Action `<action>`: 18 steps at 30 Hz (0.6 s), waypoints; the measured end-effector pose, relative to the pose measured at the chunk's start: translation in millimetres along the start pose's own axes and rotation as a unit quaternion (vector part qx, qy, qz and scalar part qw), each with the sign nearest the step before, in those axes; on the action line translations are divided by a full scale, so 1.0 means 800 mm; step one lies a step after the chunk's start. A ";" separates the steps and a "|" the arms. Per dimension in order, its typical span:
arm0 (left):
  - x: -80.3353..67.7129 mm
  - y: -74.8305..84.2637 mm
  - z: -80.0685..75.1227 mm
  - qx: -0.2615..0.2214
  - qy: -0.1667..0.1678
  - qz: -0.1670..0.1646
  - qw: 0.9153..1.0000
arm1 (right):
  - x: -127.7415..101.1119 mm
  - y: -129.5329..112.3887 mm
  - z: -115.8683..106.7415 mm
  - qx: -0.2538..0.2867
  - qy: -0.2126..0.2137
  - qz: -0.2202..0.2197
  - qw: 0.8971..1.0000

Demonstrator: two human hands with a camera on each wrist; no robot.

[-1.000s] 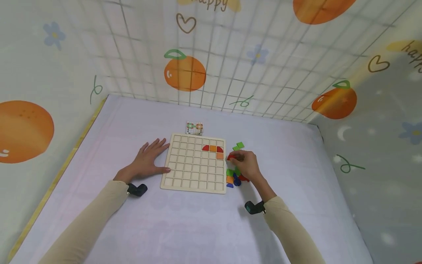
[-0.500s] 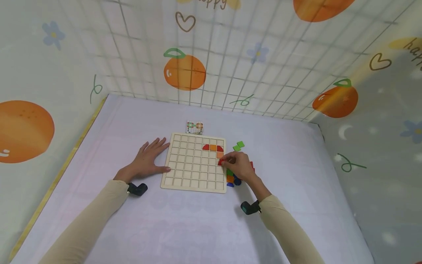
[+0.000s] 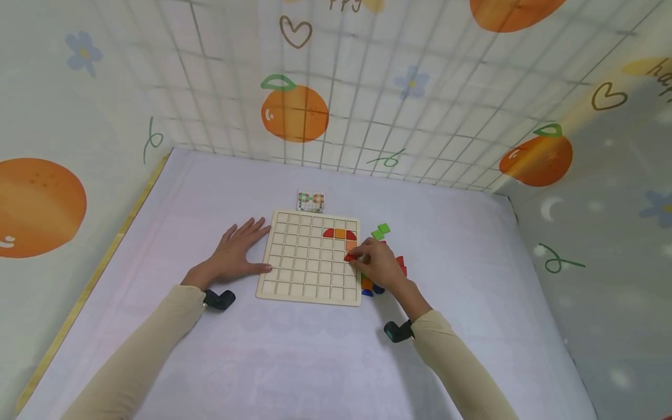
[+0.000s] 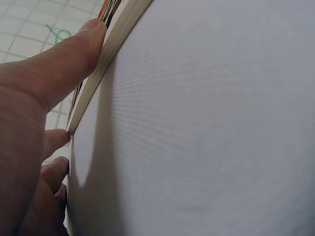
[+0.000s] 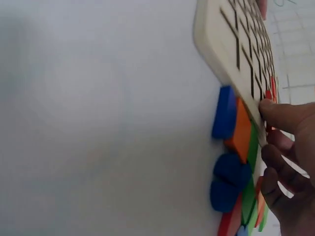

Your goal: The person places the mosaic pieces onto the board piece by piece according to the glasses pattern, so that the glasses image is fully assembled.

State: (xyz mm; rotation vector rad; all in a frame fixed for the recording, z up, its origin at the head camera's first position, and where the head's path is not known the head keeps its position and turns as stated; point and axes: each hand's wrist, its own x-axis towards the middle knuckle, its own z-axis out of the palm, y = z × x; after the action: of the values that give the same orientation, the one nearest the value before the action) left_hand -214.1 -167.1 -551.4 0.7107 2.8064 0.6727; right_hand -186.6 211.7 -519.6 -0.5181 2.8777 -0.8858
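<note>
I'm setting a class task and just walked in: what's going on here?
A person's right hand pinches a red piece at the right of a gridded board, below an orange square. Above that sits a row: an orange piece between two red ones. The left hand touches the board's left edge. Loose pieces lie to its right, a card beyond it.

Left hand [image 3: 234, 252] splayed, thumb [image 3: 259, 269] stretched wide — right hand [image 3: 379, 262] pinching, both arms [image 3: 464, 361] angled inward.
</note>
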 end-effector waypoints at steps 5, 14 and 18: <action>0.000 0.001 -0.001 0.001 -0.001 -0.002 1.000 | 0.001 -0.003 -0.004 -0.046 0.002 -0.024 0.999; -0.004 0.008 -0.007 -0.008 -0.006 -0.003 1.000 | 0.000 -0.006 -0.006 -0.083 0.018 -0.049 0.995; -0.003 0.009 -0.007 -0.009 -0.005 -0.003 1.000 | 0.002 -0.008 -0.005 -0.089 0.017 -0.043 0.995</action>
State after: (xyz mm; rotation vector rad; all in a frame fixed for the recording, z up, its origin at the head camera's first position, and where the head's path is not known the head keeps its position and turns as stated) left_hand -210.4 -165.0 -543.2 0.7014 2.7894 0.6897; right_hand -187.3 208.3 -512.6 -0.6540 3.0039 -0.6566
